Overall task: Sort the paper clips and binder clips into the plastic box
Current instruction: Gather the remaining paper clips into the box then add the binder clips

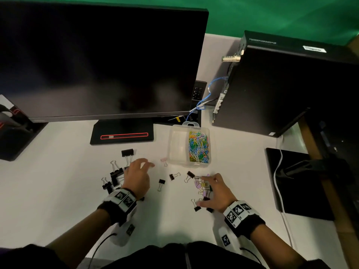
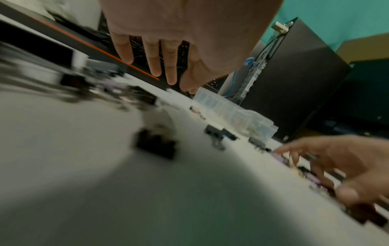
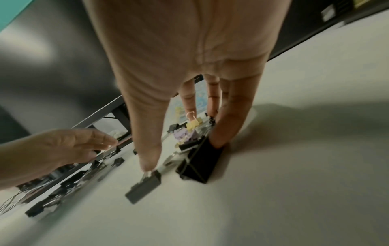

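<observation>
A clear plastic box point(image 1: 177, 146) stands behind my hands; its right half is full of coloured paper clips point(image 1: 199, 147), and its left half looks bare. Black binder clips point(image 1: 116, 173) lie by my left hand point(image 1: 144, 167), which hovers above the desk with straight fingers point(image 2: 156, 66) and holds nothing. My right hand point(image 1: 203, 191) is spread over a pile of pastel and black binder clips point(image 1: 202, 186). Its thumb point(image 3: 148, 159) touches a small black clip point(image 3: 145, 188), and an outer finger point(image 3: 229, 129) touches a bigger black clip point(image 3: 200, 164). More clips point(image 1: 161, 183) lie loose between the hands.
A dark monitor point(image 1: 103, 61) on a black stand point(image 1: 122, 133) fills the back left. A black computer tower point(image 1: 281, 84) with blue cables point(image 1: 202, 104) stands at the back right. A black pad point(image 1: 295, 181) and a white cable point(image 1: 278, 189) lie at the right.
</observation>
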A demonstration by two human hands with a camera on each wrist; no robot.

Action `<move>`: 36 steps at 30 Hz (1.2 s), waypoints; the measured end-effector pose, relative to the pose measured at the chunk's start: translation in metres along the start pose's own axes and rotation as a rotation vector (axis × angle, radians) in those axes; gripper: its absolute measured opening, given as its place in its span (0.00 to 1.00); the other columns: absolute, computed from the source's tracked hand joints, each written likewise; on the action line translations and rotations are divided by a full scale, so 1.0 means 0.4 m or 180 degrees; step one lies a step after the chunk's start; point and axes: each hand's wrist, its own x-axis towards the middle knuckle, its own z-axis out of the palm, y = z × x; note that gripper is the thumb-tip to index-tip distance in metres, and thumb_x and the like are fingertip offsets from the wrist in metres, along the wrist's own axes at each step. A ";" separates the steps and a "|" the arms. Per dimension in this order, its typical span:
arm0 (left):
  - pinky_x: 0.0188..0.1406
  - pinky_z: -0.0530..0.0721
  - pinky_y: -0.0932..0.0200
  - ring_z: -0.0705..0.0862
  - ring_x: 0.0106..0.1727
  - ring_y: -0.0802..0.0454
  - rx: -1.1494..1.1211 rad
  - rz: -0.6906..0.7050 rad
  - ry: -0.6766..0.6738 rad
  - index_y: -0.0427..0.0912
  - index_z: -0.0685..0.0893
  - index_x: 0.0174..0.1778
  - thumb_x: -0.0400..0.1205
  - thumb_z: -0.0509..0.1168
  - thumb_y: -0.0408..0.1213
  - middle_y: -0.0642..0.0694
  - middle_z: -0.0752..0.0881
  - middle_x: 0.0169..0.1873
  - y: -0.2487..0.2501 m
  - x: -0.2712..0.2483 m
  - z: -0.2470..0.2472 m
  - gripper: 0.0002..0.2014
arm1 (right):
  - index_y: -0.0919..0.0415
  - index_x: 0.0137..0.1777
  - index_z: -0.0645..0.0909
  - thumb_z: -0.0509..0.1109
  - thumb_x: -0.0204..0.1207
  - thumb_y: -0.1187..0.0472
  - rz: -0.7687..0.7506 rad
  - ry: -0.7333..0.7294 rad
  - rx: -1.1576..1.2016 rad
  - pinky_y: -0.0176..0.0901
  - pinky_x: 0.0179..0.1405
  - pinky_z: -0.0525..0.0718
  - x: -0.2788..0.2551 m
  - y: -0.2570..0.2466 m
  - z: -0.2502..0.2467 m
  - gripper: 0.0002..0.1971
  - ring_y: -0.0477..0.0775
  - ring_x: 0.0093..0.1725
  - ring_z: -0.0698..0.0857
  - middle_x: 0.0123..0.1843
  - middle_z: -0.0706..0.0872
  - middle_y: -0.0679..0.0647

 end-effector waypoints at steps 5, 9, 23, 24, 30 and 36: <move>0.80 0.52 0.36 0.53 0.82 0.43 0.0555 0.0099 -0.0670 0.52 0.63 0.76 0.80 0.54 0.51 0.44 0.58 0.80 -0.084 -0.093 -0.011 0.27 | 0.44 0.73 0.65 0.76 0.59 0.39 -0.0213 0.0129 -0.0428 0.45 0.67 0.75 0.027 -0.046 0.016 0.41 0.52 0.63 0.68 0.61 0.66 0.52; 0.78 0.43 0.34 0.42 0.83 0.43 0.0787 0.0379 -0.1153 0.56 0.54 0.79 0.70 0.33 0.64 0.46 0.44 0.82 -0.091 -0.135 0.012 0.39 | 0.43 0.73 0.65 0.70 0.64 0.37 -0.0499 0.0222 -0.0871 0.48 0.63 0.74 0.035 -0.078 0.037 0.37 0.54 0.61 0.68 0.58 0.70 0.53; 0.78 0.39 0.34 0.34 0.82 0.44 0.0574 -0.0067 -0.0846 0.54 0.48 0.80 0.81 0.53 0.55 0.50 0.40 0.82 -0.122 -0.112 -0.061 0.33 | 0.48 0.74 0.67 0.62 0.78 0.56 -0.1168 -0.0295 -0.1288 0.49 0.62 0.75 0.099 -0.268 0.135 0.24 0.60 0.62 0.70 0.60 0.73 0.61; 0.79 0.40 0.34 0.36 0.82 0.43 0.0545 -0.0224 -0.0763 0.53 0.49 0.80 0.81 0.55 0.53 0.49 0.41 0.82 -0.139 -0.104 -0.074 0.33 | 0.49 0.74 0.67 0.61 0.78 0.57 -0.1161 -0.0301 -0.1303 0.50 0.61 0.76 0.105 -0.275 0.138 0.23 0.60 0.63 0.70 0.59 0.74 0.61; 0.75 0.65 0.43 0.60 0.77 0.41 0.0181 -0.0648 -0.0267 0.47 0.65 0.76 0.79 0.63 0.47 0.41 0.64 0.77 -0.226 -0.083 -0.121 0.29 | 0.58 0.64 0.76 0.61 0.77 0.57 -0.1196 -0.0146 -0.1283 0.52 0.57 0.80 0.134 -0.313 0.140 0.16 0.59 0.64 0.71 0.60 0.74 0.59; 0.69 0.73 0.49 0.69 0.69 0.43 -0.0161 -0.0797 -0.0433 0.49 0.68 0.74 0.77 0.67 0.47 0.41 0.71 0.68 -0.228 -0.054 -0.133 0.28 | 0.53 0.73 0.67 0.60 0.77 0.62 -0.1355 -0.0380 -0.1372 0.55 0.59 0.80 0.186 -0.403 0.163 0.23 0.59 0.65 0.69 0.65 0.70 0.59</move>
